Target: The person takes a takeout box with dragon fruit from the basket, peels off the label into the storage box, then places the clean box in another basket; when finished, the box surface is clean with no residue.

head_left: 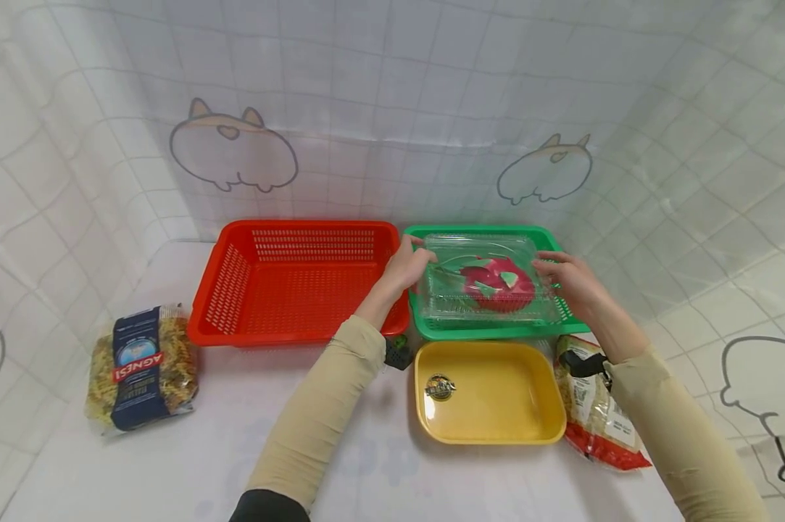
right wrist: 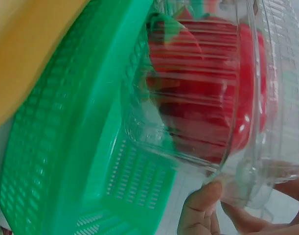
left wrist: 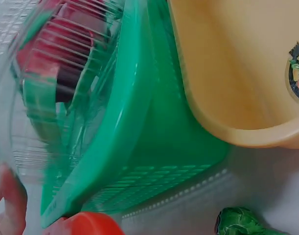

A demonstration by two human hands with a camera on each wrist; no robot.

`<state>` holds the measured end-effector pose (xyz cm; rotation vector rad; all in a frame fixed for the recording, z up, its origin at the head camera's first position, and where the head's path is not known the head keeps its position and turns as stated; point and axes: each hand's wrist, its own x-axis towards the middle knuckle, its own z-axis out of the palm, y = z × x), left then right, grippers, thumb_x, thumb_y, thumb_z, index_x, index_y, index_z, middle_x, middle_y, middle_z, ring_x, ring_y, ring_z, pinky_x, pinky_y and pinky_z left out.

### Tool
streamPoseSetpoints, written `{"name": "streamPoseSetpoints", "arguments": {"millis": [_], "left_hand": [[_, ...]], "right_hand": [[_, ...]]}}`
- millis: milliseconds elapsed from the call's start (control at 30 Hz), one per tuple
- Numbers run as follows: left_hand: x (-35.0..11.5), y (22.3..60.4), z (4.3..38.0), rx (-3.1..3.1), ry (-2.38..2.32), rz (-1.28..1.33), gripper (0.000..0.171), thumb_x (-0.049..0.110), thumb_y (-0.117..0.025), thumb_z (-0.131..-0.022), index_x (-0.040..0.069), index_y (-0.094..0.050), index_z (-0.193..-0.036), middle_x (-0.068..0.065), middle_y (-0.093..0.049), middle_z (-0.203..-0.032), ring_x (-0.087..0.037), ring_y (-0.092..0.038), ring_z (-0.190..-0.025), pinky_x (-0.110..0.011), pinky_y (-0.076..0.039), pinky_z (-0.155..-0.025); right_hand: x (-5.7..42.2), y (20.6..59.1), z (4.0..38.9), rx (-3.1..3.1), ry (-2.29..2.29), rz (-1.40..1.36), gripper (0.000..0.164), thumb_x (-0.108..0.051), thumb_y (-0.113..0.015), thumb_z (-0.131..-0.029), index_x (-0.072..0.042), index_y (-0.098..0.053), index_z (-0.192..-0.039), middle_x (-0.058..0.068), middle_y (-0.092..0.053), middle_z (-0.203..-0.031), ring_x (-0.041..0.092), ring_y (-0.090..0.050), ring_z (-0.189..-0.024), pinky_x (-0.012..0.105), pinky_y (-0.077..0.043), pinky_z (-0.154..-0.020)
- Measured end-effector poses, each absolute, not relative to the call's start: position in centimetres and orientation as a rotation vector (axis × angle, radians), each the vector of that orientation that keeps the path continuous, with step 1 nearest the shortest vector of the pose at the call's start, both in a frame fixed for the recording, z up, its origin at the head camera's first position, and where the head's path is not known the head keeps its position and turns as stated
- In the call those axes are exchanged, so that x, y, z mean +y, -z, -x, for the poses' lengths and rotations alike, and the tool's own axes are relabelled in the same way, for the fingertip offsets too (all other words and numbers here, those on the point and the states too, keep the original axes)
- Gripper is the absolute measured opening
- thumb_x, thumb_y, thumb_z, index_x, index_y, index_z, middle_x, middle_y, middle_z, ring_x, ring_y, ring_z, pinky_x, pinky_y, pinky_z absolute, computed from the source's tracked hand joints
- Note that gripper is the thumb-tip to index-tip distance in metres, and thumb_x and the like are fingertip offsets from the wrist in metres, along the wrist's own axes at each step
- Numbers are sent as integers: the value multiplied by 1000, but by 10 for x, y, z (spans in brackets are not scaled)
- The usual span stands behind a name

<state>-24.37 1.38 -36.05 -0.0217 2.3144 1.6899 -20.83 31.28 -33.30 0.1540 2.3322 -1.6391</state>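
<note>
A clear plastic clamshell box (head_left: 441,290) is held over the green basket (head_left: 431,333), tilted, with a pinkish-red dragon fruit (head_left: 499,284) with green scales seen through its walls. My left hand (head_left: 405,267) grips the box's left edge; only its fingertips (left wrist: 13,203) show in the left wrist view. On the opposite side my right hand (head_left: 571,279) pinches a corner of the box, thumb on one face and fingers on the other. In the right wrist view the fruit (right wrist: 203,98) lies close behind the ribbed plastic.
A red basket (head_left: 301,308) stands left of the green one. Nearer me is a yellow tray (head_left: 496,395) with a round sticker. One pasta bag (head_left: 140,366) lies at far left, another bag (head_left: 597,406) under my right forearm. A small green item (left wrist: 237,223) sits below the baskets.
</note>
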Motion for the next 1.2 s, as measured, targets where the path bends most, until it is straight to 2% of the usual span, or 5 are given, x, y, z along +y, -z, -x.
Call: {"name": "streamPoseSetpoints", "arguments": {"millis": [333,567,667,867,1200], "left_hand": [[17,357,259,2297,-1518,-23,41,29,-48,-99,13,-33,-133,-12,-52,-113,-20,-37,-45,-37,-57,-62],[21,350,270,2226,-1313,-51,71,27,-37,-105,11,4,-160,-11,-15,-164,-28,-58,-70,-39,-58,-78],[26,348,274,2241,-1201,-56,72,27,-34,-106,10,11,-159,-9,-2,-168,-31,-67,-88,-40,-57,-85],[37,348,276,2308,-1030,-90,62,25,-28,-107,5,-1,-160,-13,-7,-167,-35,-68,-105,-40,-56,-88],[47,360,274,2334,-941,-177,53,18,-29,-108,5,-18,-159,-13,-22,-164,-37,-68,-101,-40,-56,-89]], "right_hand": [[321,338,227,2373,1484,-139,65,-35,-43,-107,-1,-21,-158,23,-29,-156,20,-45,-103,21,-47,-81],[327,340,240,2398,1351,-85,63,-33,-44,-107,3,-23,-155,27,-36,-147,26,-49,-101,29,-51,-84],[330,342,246,2391,1300,-66,63,-30,-45,-107,4,-22,-155,30,-37,-146,27,-51,-102,36,-51,-88],[332,345,252,2380,1249,-55,62,-23,-43,-108,7,-17,-156,33,-35,-146,36,-49,-111,51,-45,-100],[334,349,256,2373,1136,-95,59,-17,-41,-107,8,-16,-155,36,-30,-150,48,-47,-124,52,-46,-102]]}}
